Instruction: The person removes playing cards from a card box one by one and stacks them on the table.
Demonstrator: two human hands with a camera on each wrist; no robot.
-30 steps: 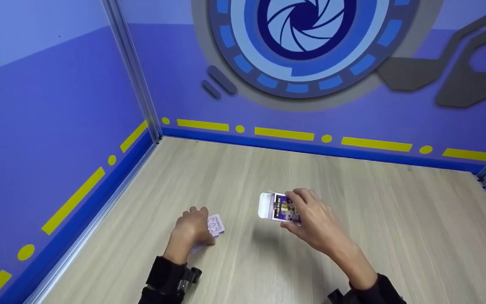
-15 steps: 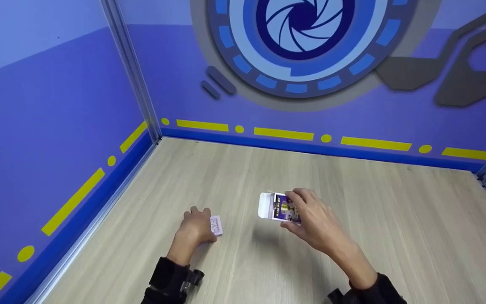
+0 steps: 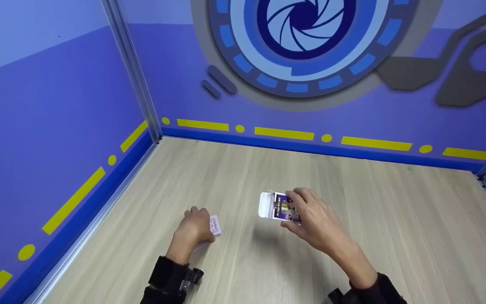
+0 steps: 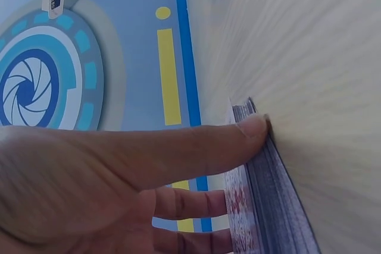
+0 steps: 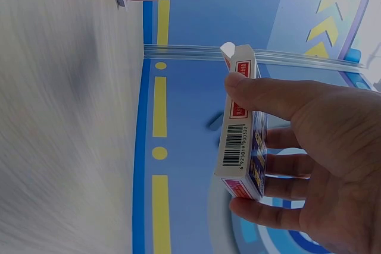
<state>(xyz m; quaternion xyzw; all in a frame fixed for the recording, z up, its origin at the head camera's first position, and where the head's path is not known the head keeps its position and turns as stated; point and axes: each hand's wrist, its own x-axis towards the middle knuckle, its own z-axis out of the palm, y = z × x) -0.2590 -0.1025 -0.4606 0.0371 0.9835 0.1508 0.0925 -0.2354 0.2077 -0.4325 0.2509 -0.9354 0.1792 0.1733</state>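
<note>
Box [image 5: 238, 124]: barcode [image 5: 234, 146] on narrow side, digits 6 925019 900322; red label [image 5: 239, 110] too small to read. Wall [image 5: 238, 4]: yellow chevrons [image 5: 322, 27].

Toward the left edge of the table [image 3: 310, 177], the left hand [image 3: 193, 227] covers part of the deck of cards [image 3: 214, 226], which the left wrist view cuts off at the bottom. The right hand [image 3: 315, 216] hides one end of the box [image 3: 284, 206], whose lettering is too small to read from the head; its thumb [image 5: 262, 94] overlaps red labels [image 5: 243, 69]. The table's near corners fall outside the head view.
</note>
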